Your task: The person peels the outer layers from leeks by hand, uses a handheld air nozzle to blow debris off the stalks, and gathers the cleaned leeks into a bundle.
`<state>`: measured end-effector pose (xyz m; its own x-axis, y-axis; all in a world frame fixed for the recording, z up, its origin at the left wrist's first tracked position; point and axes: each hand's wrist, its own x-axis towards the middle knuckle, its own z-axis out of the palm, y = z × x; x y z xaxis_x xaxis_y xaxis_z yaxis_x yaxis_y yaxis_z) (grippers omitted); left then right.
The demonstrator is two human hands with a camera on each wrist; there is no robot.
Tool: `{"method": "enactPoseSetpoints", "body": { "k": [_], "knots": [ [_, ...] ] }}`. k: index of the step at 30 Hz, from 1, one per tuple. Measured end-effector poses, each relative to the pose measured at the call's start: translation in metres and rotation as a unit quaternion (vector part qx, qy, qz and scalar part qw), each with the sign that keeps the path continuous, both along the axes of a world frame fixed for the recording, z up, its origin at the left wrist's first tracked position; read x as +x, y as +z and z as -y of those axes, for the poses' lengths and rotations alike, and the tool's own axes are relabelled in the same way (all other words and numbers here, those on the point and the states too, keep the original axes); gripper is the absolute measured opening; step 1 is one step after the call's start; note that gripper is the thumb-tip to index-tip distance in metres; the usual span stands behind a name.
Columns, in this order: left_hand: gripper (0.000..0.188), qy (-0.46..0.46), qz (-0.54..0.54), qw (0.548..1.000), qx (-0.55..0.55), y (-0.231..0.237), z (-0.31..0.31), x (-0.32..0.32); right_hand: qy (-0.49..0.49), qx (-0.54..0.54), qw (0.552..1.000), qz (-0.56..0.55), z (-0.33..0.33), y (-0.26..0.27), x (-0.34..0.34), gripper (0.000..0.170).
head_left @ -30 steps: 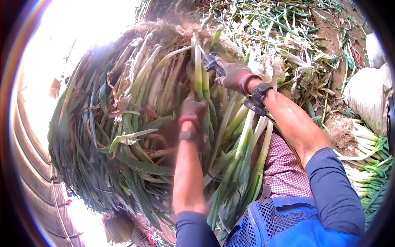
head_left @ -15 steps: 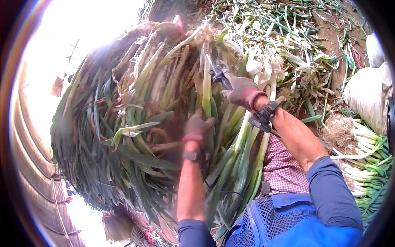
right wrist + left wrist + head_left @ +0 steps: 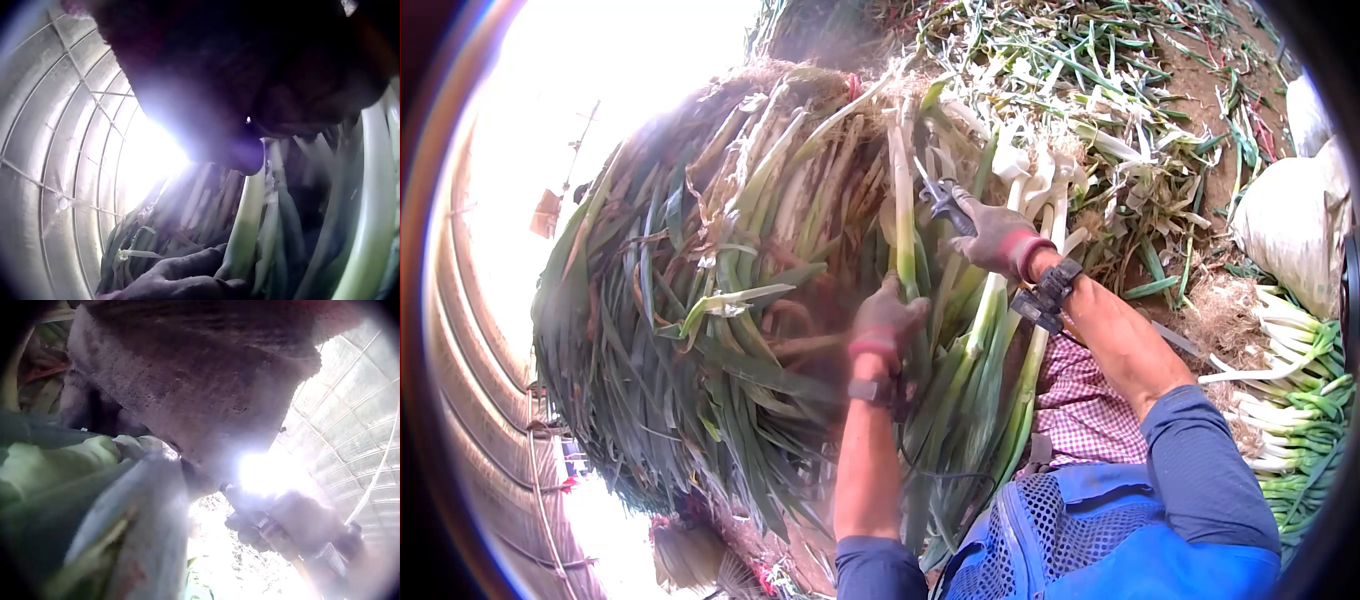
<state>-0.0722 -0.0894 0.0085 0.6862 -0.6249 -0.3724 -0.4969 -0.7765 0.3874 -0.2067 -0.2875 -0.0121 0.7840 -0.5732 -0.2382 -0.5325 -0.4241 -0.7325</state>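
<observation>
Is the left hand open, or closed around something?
Closed: the left hand grips a green stalk that rises from its curled fingers.

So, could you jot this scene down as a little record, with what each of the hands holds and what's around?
Left hand: gloved, gripping a leek-like stalk
Right hand: gloved, holding a dark-handled tool
Beneath the hands: large leafy heap
Far right: smaller pile of green-and-white stalks, whitish sack above in view
</observation>
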Motion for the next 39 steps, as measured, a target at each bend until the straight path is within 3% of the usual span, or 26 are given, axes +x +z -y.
{"method": "enactPoseSetpoints", "body": {
  "k": [3, 7, 9, 11, 15, 16, 17, 19, 21, 23, 25, 26, 27, 28, 29, 30, 31, 32, 33, 34, 36, 39],
  "knots": [
    [0.064, -0.018, -0.01, 0.999, -0.025, -0.002, -0.008, -0.004, 0.02, -0.016, 0.999, 0.03, -0.003, 0.0, -0.014, 0.092],
    [0.062, 0.01, -0.001, 0.999, -0.031, 0.001, -0.006, -0.009, 0.091, 0.056, 0.993, -0.048, -0.014, 0.027, -0.044, 0.099],
    [0.062, 0.014, 0.008, 0.999, -0.034, -0.006, -0.013, -0.005, 0.152, 0.055, 0.985, -0.053, -0.019, 0.014, -0.06, 0.103],
    [0.074, 0.029, 0.022, 0.997, -0.061, -0.014, -0.017, 0.001, 0.198, 0.065, 0.977, -0.052, -0.027, 0.025, -0.085, 0.104],
    [0.074, 0.001, 0.13, 0.992, 0.009, 0.006, -0.013, -0.008, 0.167, -0.033, 0.984, 0.052, -0.033, 0.011, -0.125, 0.1],
    [0.074, -0.038, 0.162, 0.986, 0.028, 0.004, -0.01, -0.01, 0.173, -0.003, 0.981, 0.084, -0.035, 0.007, -0.131, 0.102],
    [0.074, -0.077, 0.193, 0.977, 0.047, 0.004, -0.006, -0.014, 0.194, 0.028, 0.979, 0.061, -0.037, 0.014, -0.135, 0.099],
    [0.069, -0.11, 0.191, 0.974, 0.041, 0.003, 0.001, -0.028, 0.228, -0.066, 0.967, 0.089, -0.042, 0.015, -0.139, 0.097],
    [0.057, -0.124, 0.185, 0.973, 0.059, 0.001, 0.017, -0.049, 0.158, 0.02, 0.987, -0.009, -0.03, 0.027, -0.129, 0.096],
    [0.054, -0.134, 0.181, 0.973, 0.049, -0.018, 0.028, -0.068, 0.094, -0.069, 0.993, -0.017, -0.021, 0.018, -0.122, 0.096],
    [0.052, -0.173, 0.137, 0.973, 0.063, -0.033, 0.034, -0.078, 0.133, -0.041, 0.99, 0.001, -0.016, 0.013, -0.124, 0.096],
    [0.028, -0.19, 0.137, 0.972, -0.002, -0.029, 0.028, -0.086, 0.135, -0.04, 0.99, 0.0, -0.016, 0.015, -0.123, 0.096],
    [0.028, -0.19, 0.137, 0.972, -0.002, -0.023, 0.028, -0.086, 0.153, -0.023, 0.988, 0.001, -0.017, 0.019, -0.12, 0.096],
    [0.031, -0.159, 0.064, 0.984, -0.05, -0.017, 0.025, -0.081, 0.17, -0.006, 0.985, 0.002, -0.017, 0.021, -0.12, 0.096],
    [0.034, -0.126, -0.01, 0.987, -0.097, -0.011, 0.022, -0.074, 0.148, -0.006, 0.989, -0.029, -0.012, 0.01, -0.115, 0.097],
    [0.05, -0.09, -0.059, 0.978, -0.176, -0.021, 0.017, -0.056, 0.13, -0.015, 0.991, -0.019, -0.011, 0.008, -0.113, 0.098],
    [0.065, 0.115, -0.316, 0.905, -0.26, -0.033, 0.018, -0.042, 0.113, -0.025, 0.993, -0.008, -0.01, 0.008, -0.111, 0.099],
    [0.065, 0.035, -0.063, 0.976, -0.206, -0.023, 0.019, -0.03, 0.126, -0.005, 0.991, -0.054, -0.012, 0.028, -0.108, 0.093],
    [0.066, -0.047, 0.194, 0.97, -0.135, -0.013, 0.02, -0.016, 0.127, -0.004, 0.99, -0.055, -0.014, 0.022, -0.107, 0.093],
    [0.066, -0.047, 0.193, 0.971, -0.133, -0.01, 0.023, -0.005, 0.151, 0.0, 0.988, -0.029, -0.018, 0.013, -0.105, 0.093],
    [0.049, -0.037, 0.136, 0.986, 0.084, -0.011, 0.027, 0.015, 0.172, 0.007, 0.985, -0.007, -0.024, 0.01, -0.104, 0.093],
    [0.027, -0.074, 0.165, 0.982, 0.048, -0.031, 0.014, 0.047, 0.174, 0.004, 0.984, -0.046, -0.024, 0.008, -0.107, 0.095]
  ]
}}
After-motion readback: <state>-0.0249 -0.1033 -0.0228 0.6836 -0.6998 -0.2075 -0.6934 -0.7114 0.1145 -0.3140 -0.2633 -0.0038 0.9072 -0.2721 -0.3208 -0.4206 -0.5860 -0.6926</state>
